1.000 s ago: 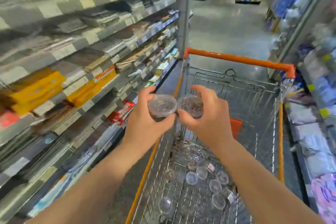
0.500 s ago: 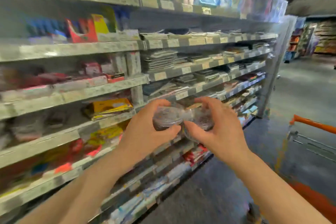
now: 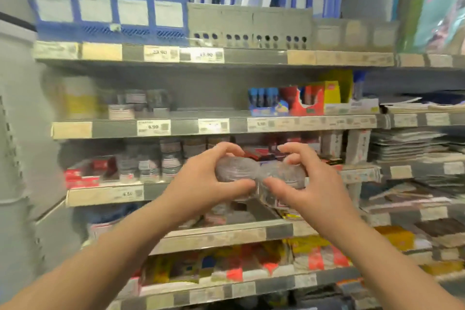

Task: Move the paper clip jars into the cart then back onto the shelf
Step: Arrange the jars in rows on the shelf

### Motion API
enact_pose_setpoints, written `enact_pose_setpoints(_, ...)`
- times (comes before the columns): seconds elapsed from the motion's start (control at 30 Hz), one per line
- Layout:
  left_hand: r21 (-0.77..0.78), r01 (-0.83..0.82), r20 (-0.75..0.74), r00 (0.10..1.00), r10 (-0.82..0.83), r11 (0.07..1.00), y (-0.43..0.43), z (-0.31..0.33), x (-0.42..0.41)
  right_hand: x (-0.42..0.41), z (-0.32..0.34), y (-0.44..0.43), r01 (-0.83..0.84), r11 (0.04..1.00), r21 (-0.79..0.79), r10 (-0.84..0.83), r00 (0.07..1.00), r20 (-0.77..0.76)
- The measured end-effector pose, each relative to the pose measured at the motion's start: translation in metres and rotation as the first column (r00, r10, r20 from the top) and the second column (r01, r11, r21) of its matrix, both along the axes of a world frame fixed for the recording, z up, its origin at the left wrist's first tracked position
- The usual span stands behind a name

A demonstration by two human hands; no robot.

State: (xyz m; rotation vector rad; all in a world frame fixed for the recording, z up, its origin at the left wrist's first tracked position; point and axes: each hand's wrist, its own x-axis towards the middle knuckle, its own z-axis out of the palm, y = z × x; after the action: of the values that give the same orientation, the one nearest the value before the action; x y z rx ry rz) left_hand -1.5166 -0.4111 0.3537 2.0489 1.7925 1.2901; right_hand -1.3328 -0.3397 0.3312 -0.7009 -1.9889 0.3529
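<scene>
Raised to shelf (image 3: 105, 195), left hand (image 3: 201, 184), right hand (image 3: 312, 189), both gripping jars (image 3: 234, 171)

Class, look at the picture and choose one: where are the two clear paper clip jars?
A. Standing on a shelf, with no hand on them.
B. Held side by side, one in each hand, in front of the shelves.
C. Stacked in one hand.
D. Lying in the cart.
B: the left hand grips one jar and the right hand grips the other jar, side by side in front of the shelves.
</scene>
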Motion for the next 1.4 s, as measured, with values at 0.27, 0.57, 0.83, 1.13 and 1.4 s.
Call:
enact_pose_setpoints(0.27,0.099,-0.194,-0.012,0.981,0.196,0.976,0.050,0.033,-0.085,-0.094,0.049,0.078,-0.182,0.981,0.067,0.179,0.983,0.047)
enact_pose_setpoints(0.57,0.214,-0.362,-0.036,0.925,0.378,0.907,0.119,0.076,-0.167,-0.186,0.107,0.171,-0.393,0.919,-0.030,0.394,0.917,0.066)
enact_pose_setpoints(0.83,0.205,-0.359,-0.132,0.912,0.389,0.910,0.151,0.083,-0.215,-0.239,0.127,0.214,-0.407,0.907,-0.113,0.422,0.884,0.204)
enact_pose_setpoints(1.13,0.169,-0.378,-0.228,0.883,0.409,0.910,0.168,0.086,-0.234,-0.260,0.132,0.241,-0.351,0.876,-0.330,0.459,0.818,0.348)
enact_pose_setpoints(1.4,0.114,-0.395,-0.350,0.843,0.409,0.912,0.169,0.090,-0.241,-0.279,0.137,0.268,-0.279,0.823,-0.494,0.505,0.759,0.412)
